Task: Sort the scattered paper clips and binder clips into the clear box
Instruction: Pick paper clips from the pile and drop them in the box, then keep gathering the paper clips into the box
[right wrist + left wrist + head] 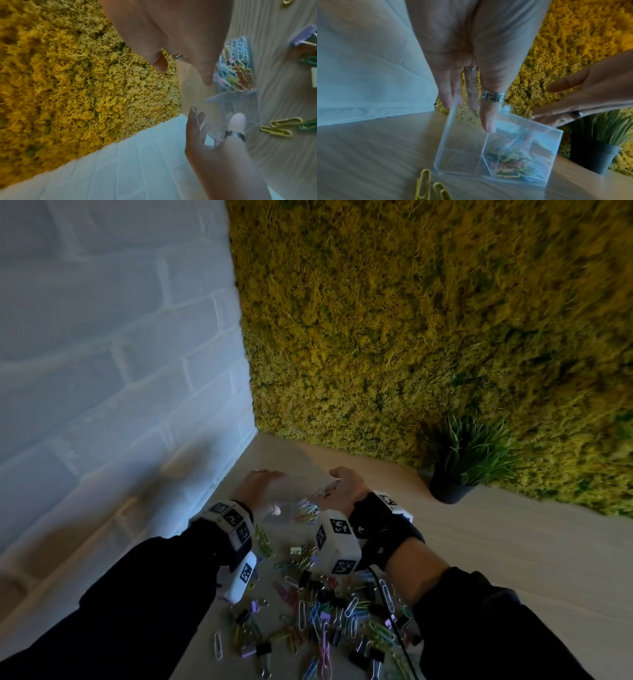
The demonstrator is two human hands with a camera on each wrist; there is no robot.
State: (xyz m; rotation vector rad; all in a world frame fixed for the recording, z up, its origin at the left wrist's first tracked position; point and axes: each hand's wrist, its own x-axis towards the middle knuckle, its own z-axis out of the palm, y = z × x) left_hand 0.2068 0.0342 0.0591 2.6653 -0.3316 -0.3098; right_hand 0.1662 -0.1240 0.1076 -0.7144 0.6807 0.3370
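Note:
The clear box (278,518) (462,148) (240,104) stands on the wooden table near the wall corner. Its right compartment holds coloured paper clips (306,511) (510,159) (235,67); the left compartment looks bare. My left hand (258,484) (467,115) (217,121) pinches a clear upright panel of the box between ringed thumb and fingers. My right hand (344,484) (544,102) (184,75) hovers at the box's far right side with relaxed fingers, holding nothing. Scattered paper clips and binder clips (329,621) lie between my forearms.
A dark potted plant (455,484) (594,155) stands right of the box against the moss wall (411,320). A white brick wall (102,371) borders the table on the left. Yellow paper clips (423,185) (278,127) lie just before the box; a purple binder clip (303,35) lies nearby.

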